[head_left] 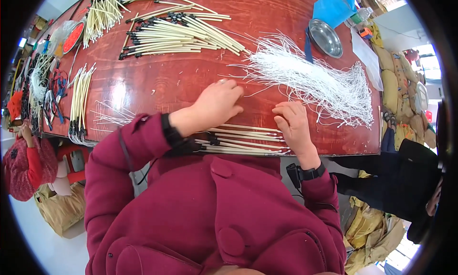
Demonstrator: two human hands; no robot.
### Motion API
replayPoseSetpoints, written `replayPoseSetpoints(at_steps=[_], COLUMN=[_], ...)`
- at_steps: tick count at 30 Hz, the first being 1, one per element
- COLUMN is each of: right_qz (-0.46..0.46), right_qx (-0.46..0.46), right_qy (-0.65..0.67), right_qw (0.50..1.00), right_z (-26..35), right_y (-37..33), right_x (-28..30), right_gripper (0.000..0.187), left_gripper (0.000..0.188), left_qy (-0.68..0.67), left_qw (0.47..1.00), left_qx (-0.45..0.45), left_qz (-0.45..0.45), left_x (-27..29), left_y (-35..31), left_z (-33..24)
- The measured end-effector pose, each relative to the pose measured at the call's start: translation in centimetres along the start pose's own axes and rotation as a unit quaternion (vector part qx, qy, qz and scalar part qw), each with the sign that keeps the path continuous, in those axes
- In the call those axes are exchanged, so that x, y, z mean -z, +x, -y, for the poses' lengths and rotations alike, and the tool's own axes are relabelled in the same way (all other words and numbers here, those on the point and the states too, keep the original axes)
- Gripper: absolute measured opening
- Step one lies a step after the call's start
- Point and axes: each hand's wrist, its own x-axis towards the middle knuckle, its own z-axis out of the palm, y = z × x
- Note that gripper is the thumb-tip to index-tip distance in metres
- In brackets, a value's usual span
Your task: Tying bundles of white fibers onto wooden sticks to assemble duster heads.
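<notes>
On the red surface (167,86), pale sticks (248,133) are lying close to your two hands

Your left hand (217,102) is reaching over the middle of the surface, its fingers bending and its thumb standing apart. Your right hand (293,124) is curving inward opposite, its thumb likewise parting from the fingers. Neither grip is clearly pinching anything, though a thread too fine to make out may be running between them. The pale sticks are lying near the edge, between your hands and your coat, their white tips pointing right. Beyond your right hand, a tangled bundle of white threads (310,77) is spreading; beyond your left, a larger stick pile (176,36) with black ends is resting.

You seem to be handling single threads beside the sticks. The next move is probably calling for a fine fingertip pinch, freeing one strand without dragging the tangle.
</notes>
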Motion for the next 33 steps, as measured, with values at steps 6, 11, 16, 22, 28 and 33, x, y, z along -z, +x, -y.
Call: replayPoseSetpoints(at_steps=[6, 11, 16, 22, 28, 33], right_qz=[-0.031, -0.036, -0.031, -0.051, -0.045, -0.043], right_qx=[0.003, 0.000, 0.015, 0.040, 0.019, 0.019], right_qy=[-0.020, -0.016, -0.008, -0.025, -0.026, -0.027], right_qw=[0.999, 0.999, 0.999, 0.998, 0.998, 0.999], right_z=[-0.1, -0.6, -0.5, 0.2, 0.1, -0.8], right_y=[0.0, -0.2, 0.6, 1.3, 0.3, 0.1], right_x=[0.5, 0.3, -0.9, -0.1, 0.4, 0.0], right_gripper=[0.024, 0.027, 0.027, 0.025, 0.025, 0.033], left_gripper=[0.018, 0.017, 0.013, 0.012, 0.011, 0.011], left_qy=[0.138, 0.174, 0.135, 0.169, 0.159, 0.109], left_qw=[0.989, 0.978, 0.991, 0.985, 0.983, 0.988], left_qx=[0.041, -0.049, -0.001, 0.023, -0.047, -0.030], left_qz=[0.031, 0.104, 0.015, 0.026, 0.074, 0.107], left_x=[-4.1, -1.6, -0.8, -4.3, -1.9, 1.9], left_y=[3.7, 0.1, -0.2, 2.5, 0.4, -4.7], left_z=[-0.1, 0.4, 0.0, -1.4, -0.9, 1.5])
